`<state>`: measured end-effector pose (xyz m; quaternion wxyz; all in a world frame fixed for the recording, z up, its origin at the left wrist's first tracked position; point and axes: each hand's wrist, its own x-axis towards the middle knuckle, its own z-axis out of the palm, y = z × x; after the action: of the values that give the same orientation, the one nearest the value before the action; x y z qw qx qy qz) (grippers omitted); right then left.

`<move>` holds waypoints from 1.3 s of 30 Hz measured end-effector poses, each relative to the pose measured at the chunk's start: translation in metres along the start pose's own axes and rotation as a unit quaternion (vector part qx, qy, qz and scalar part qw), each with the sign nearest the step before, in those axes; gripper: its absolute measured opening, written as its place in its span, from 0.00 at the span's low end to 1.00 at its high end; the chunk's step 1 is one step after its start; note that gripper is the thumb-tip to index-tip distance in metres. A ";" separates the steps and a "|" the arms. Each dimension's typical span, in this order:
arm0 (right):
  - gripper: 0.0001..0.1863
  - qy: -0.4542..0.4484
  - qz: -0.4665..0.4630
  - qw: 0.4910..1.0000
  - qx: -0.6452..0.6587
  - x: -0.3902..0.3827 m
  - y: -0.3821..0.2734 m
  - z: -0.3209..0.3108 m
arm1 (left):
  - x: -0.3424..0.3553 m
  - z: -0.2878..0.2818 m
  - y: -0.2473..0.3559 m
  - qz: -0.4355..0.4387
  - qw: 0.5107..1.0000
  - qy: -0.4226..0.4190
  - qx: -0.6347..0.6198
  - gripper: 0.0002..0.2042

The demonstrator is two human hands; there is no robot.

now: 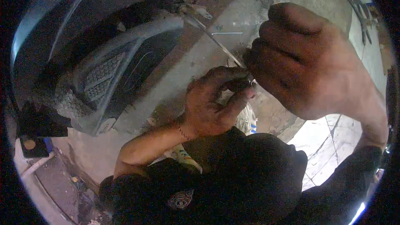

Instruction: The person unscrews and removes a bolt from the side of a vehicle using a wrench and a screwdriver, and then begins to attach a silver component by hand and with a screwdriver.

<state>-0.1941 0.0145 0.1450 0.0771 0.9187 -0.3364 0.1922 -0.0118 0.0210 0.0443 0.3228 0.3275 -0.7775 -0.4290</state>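
Observation:
A thin pale strand, wire or cord (218, 43), runs taut from the dark textured plastic panel (125, 71) at the left down to my hands. With thumb and forefinger, my left hand (214, 100) pinches near its lower end, where a small shiny bit shows. My right hand (300, 62) is curled closed just above and to the right, against the strand; its fingertips are turned away and what they grip is hidden. Below my left fingers hangs a loose bundle of pale strands (246, 118), partly covered by my hand.
A thin bent metal rod (227, 33) lies on the worn concrete behind my hands. At the far right are long-handled tools (361, 16). White tiles (329, 146) show at the lower right, and a small black box (34, 146) stands at the lower left.

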 end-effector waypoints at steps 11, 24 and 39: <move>0.13 -0.070 -0.097 0.991 -0.056 -0.016 0.031 0.010 | 0.040 -0.019 -0.046 0.325 0.930 -0.014 0.173 0.26; 0.11 0.297 0.308 0.889 0.162 -0.079 -0.029 0.145 | 0.061 -0.004 -0.053 0.376 0.921 0.073 0.073 0.12; 0.27 0.404 0.503 0.491 0.585 -0.060 -0.099 0.146 | -0.005 0.022 -0.076 0.216 0.968 0.124 0.037 0.19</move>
<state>-0.1278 0.0857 -0.0139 -0.4603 0.2491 -0.4839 0.7014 -0.0090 0.0032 -0.0333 0.4897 0.2143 -0.7988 -0.2759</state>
